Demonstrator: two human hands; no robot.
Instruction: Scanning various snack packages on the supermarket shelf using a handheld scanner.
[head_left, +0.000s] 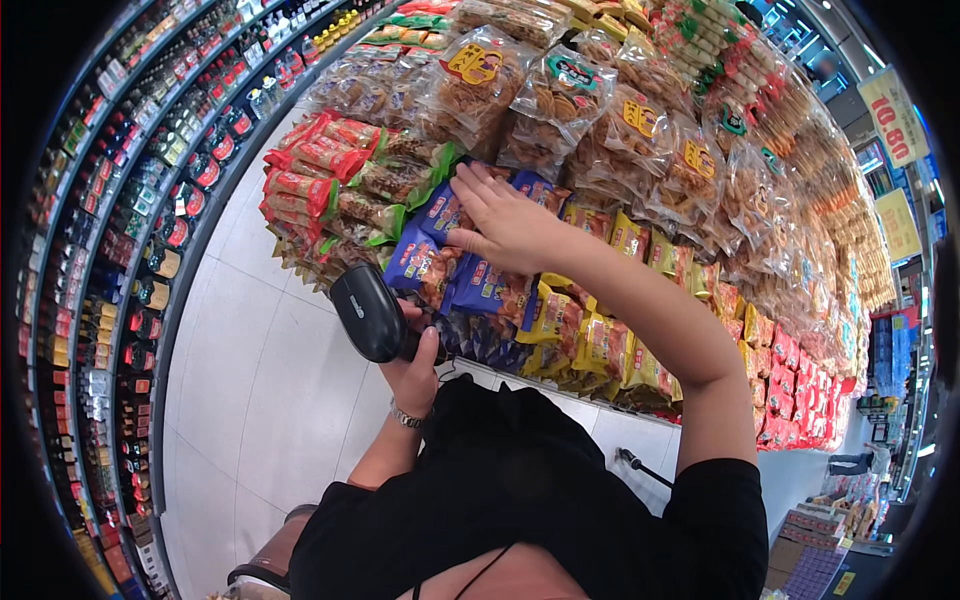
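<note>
A black handheld barcode scanner (369, 313) is gripped by its handle in my left hand (417, 379), its rounded head over the floor beside the snack display. My right hand (504, 217) lies flat, palm down, on blue snack bags (442, 211) at the near part of the pile; its fingers point up and left. More blue bags (491, 289) lie just below that hand. Yellow snack bags (559, 315) are to the right, under and beside my right forearm. Red-ended packs (300, 196) and green-ended packs (405, 169) are stacked to the left. Clear bags of brown snacks (480, 82) stand behind.
Curved-looking shelves of bottles and jars (172, 210) run along the left, across a tiled floor (262, 360). Red bags (787, 375) fill the display's right end. Yellow price signs (892, 116) hang at far right. A brown bin-like container (277, 551) stands at lower left.
</note>
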